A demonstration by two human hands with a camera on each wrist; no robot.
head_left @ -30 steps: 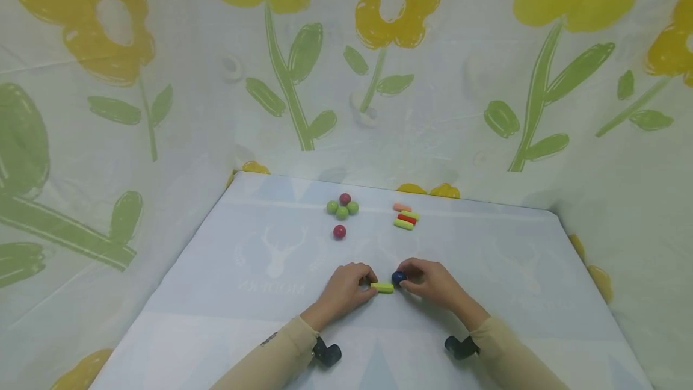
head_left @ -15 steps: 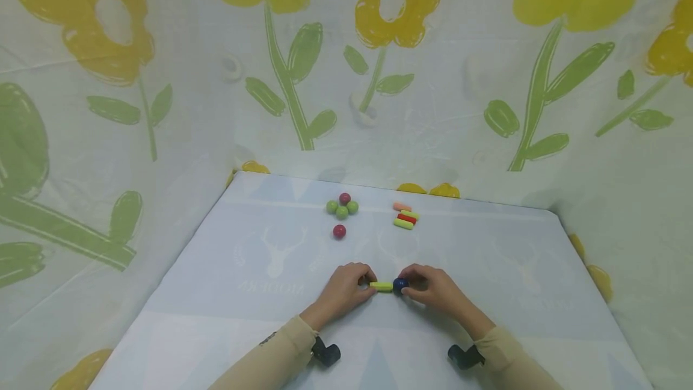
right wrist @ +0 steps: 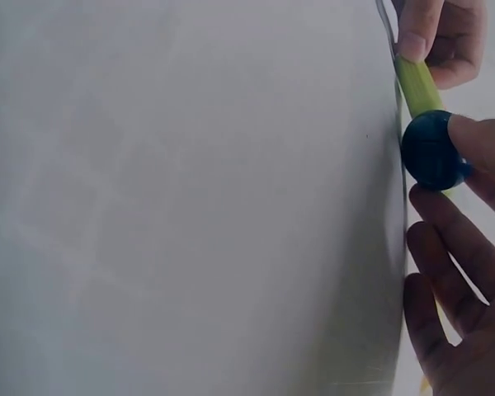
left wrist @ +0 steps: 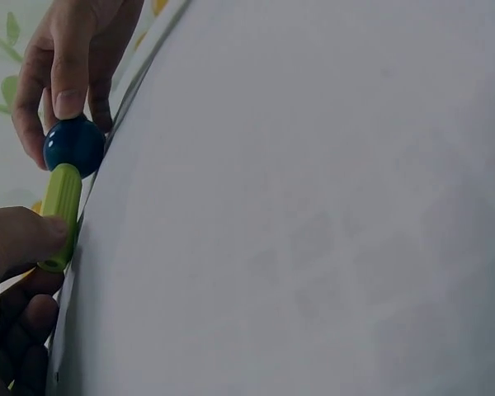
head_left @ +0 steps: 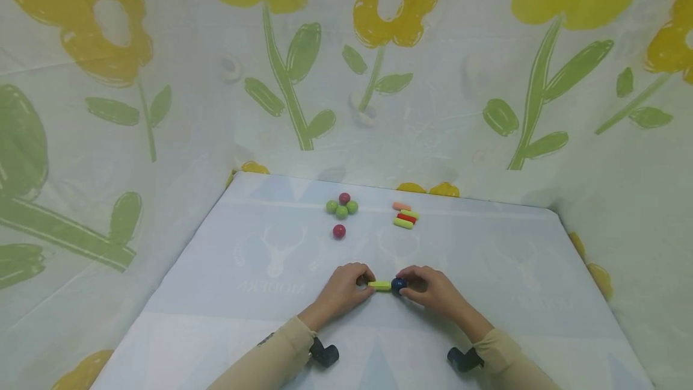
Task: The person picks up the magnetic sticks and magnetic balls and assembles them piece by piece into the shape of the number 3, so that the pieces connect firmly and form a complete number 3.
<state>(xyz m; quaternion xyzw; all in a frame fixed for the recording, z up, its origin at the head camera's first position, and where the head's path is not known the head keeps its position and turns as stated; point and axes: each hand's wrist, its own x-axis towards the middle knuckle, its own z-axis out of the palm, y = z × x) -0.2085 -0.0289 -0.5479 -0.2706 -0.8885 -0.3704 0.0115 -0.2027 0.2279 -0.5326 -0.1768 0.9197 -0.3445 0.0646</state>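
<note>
My left hand [head_left: 345, 286] pinches a short yellow-green stick [head_left: 381, 286] between thumb and fingers; ridges run along its sides in the left wrist view. From the other side, my right hand [head_left: 432, 289] grips a dark blue ball [head_left: 399, 284] with thumb and fingertips. The ball [left wrist: 73, 147] meets the free end of the stick [left wrist: 62, 202] in the left wrist view, the two in one line. Whether the stick's end goes into the ball cannot be told. In the right wrist view, fingers partly cover the ball [right wrist: 431, 150].
Farther back on the white table [head_left: 216, 269] lie several green balls [head_left: 341, 212] and a dark red ball [head_left: 344, 198]. Nearer is another red ball [head_left: 338, 231]. To their right are yellow-green sticks [head_left: 403, 223], a red stick [head_left: 406, 218] and an orange stick [head_left: 402, 206].
My right hand has brought the blue ball down into line with the stick and against its end. The left hand has barely moved, still holding the stick.
</note>
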